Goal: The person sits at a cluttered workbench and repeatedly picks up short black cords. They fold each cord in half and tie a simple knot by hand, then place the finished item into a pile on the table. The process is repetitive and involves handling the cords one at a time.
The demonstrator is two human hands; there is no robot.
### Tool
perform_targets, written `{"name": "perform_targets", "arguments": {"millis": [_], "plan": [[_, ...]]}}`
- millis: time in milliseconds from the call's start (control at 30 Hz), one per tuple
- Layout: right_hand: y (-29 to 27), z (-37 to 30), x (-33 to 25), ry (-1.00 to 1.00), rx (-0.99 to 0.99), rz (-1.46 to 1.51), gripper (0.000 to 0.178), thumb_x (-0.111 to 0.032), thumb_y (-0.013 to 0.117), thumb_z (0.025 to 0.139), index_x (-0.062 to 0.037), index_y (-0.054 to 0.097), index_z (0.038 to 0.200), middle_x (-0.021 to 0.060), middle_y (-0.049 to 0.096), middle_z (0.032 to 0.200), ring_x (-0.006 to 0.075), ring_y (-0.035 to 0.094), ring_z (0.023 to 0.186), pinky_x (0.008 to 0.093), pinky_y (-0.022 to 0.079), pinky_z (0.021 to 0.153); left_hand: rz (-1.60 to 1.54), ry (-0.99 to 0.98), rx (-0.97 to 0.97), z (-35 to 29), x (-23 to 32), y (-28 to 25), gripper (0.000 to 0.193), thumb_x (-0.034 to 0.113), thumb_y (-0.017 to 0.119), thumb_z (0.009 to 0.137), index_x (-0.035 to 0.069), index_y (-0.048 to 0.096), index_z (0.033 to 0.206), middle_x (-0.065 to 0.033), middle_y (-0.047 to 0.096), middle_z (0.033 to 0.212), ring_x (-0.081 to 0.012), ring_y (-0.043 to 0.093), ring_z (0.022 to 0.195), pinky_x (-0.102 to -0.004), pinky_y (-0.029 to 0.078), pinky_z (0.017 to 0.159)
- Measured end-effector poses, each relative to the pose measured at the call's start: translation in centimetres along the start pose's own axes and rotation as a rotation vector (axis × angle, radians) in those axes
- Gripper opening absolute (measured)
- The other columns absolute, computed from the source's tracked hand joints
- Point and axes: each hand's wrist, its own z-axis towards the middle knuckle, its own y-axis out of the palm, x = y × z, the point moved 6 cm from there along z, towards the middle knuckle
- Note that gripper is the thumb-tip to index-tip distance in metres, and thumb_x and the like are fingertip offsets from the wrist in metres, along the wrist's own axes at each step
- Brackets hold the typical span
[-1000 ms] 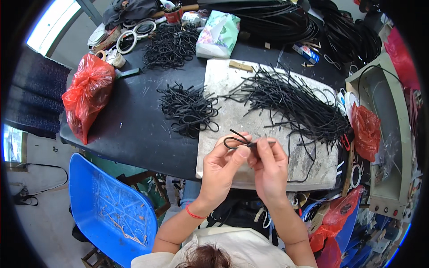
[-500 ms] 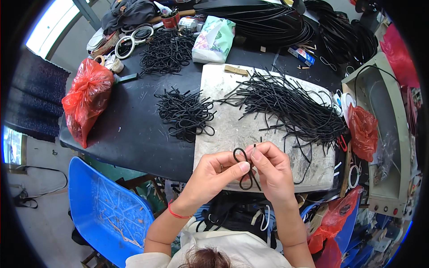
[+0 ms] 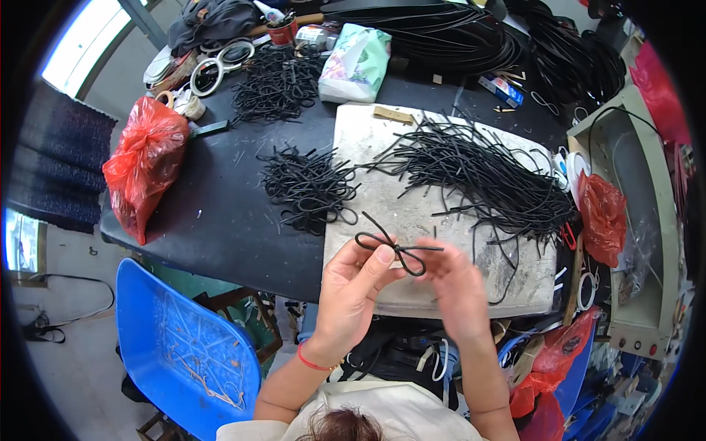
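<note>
A black cord bow (image 3: 398,248) with two loops and two loose ends is pinched between the thumb and fingers of my left hand (image 3: 359,270), above the pale work board (image 3: 382,198). Just right of the bow, my right hand (image 3: 457,287) is smeared by motion; whether its fingers touch a cord end I cannot tell. Beyond my hands, a large heap of cut black cords (image 3: 478,176) covers much of the board. A smaller pile of looped black cords (image 3: 307,187) lies at the board's left edge.
Farther back are another tangle of black cords (image 3: 276,84), a tissue pack (image 3: 356,65) and coiled black strips (image 3: 434,40). A red plastic bag (image 3: 145,158) stands at the table's left. A blue plastic chair (image 3: 184,353) is at the lower left, a grey metal machine (image 3: 625,294) at the right.
The cord has turned from upright to slanting and now shows as a knotted bow in my left hand. My right hand has moved away from it, slightly right and down.
</note>
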Motion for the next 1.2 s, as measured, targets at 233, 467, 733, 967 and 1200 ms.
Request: {"name": "perform_targets", "arguments": {"millis": [233, 467, 733, 967, 1200], "plan": [[1.0, 0.1, -2.6, -0.082, -0.037, -0.292, 0.012, -0.011, 0.06, 0.084, 0.001, 0.059, 0.084, 0.0021, 0.058, 0.078, 0.0073, 0.053, 0.072, 0.0205, 0.041, 0.067, 0.433, -0.062, -0.12, -1.0, 0.7, 1.0, 0.017, 0.012, 0.059, 0.086, -0.003, 0.057, 0.093, -0.0077, 0.061, 0.084, -0.0122, 0.059, 0.077, -0.025, 0.049, 0.073], [0.2, 0.2, -2.1, -0.024, -0.154, -0.254, 0.012, -0.01, 0.06, 0.083, 0.0003, 0.057, 0.079, 0.0006, 0.054, 0.071, 0.0056, 0.048, 0.067, 0.0222, 0.04, 0.063, 0.448, -0.278, -0.197, -1.1, 0.0, 0.9, 0.018, 0.015, 0.061, 0.084, -0.003, 0.059, 0.09, -0.0045, 0.061, 0.078, -0.0076, 0.056, 0.067, -0.0239, 0.048, 0.061], [0.6, -0.5, -0.6, -0.16, 0.152, -0.618, 0.019, -0.01, 0.06, 0.083, -0.0024, 0.049, 0.07, -0.0007, 0.046, 0.063, 0.0042, 0.039, 0.054, 0.0195, 0.03, 0.044, 1.583, 0.973, -0.243, -2.8, 0.3, 3.0, 0.015, 0.003, 0.066, 0.068, 0.003, 0.058, 0.081, -0.0066, 0.05, 0.062, -0.0224, 0.048, 0.054, -0.0331, 0.033, 0.05], [-0.3, 0.3, 0.8, 0.12, 0.007, -0.162, 0.044, -0.039, 0.037, 0.094, -0.0009, 0.059, 0.087, -0.0006, 0.054, 0.074, 0.0038, 0.046, 0.069, 0.019, 0.038, 0.061, 0.757, -0.04, -0.243, 0.1, 0.0, -0.7, 0.026, 0.017, 0.052, 0.09, -0.006, 0.058, 0.099, -0.0075, 0.063, 0.08, -0.0091, 0.058, 0.074, -0.0245, 0.047, 0.07], [-0.7, 0.0, 0.7, 0.068, 0.033, -0.11, 0.048, -0.036, 0.031, 0.097, 0.0028, 0.059, 0.093, 0.0025, 0.055, 0.074, 0.0075, 0.048, 0.068, 0.0207, 0.04, 0.062, 0.519, -0.245, -0.241, 0.2, 0.4, -1.0, 0.048, 0.034, 0.029, 0.097, -0.006, 0.056, 0.104, -0.0107, 0.062, 0.087, -0.0128, 0.058, 0.077, -0.0257, 0.047, 0.074]]}}
